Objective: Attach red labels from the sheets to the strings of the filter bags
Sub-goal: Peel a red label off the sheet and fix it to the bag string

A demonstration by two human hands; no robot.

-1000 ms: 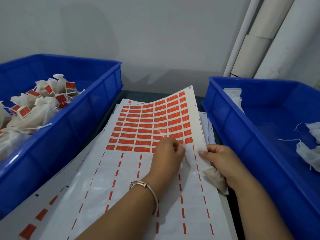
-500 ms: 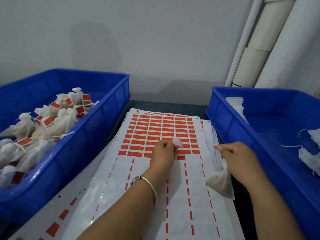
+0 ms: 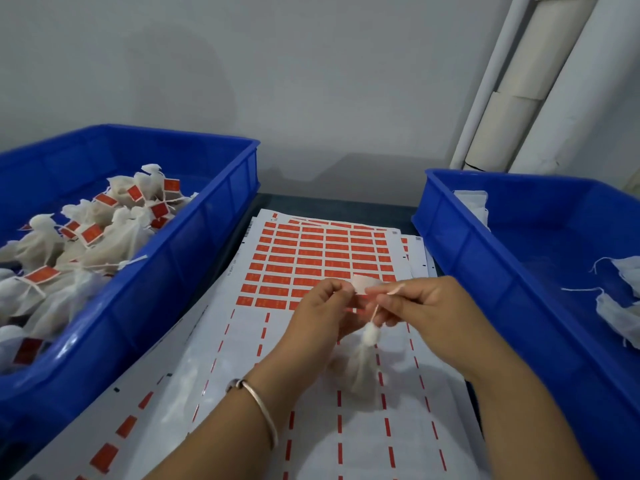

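Since half a second ago my hands have met above the sheet [image 3: 311,341]; my left hand [image 3: 320,308] pinches a peeled label [image 3: 365,285], pale adhesive side up; my right hand [image 3: 420,308] pinches the string [image 3: 375,311], so the bag [image 3: 363,367] hangs clear for wrapping; label print unreadable; beyond, bins: labelled bags [image 3: 100,233] left, unlabelled [image 3: 620,303] right, cut off.

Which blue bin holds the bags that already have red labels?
The left bin: its filter bags carry red labels on their strings. Bags in the right bin show bare white strings.
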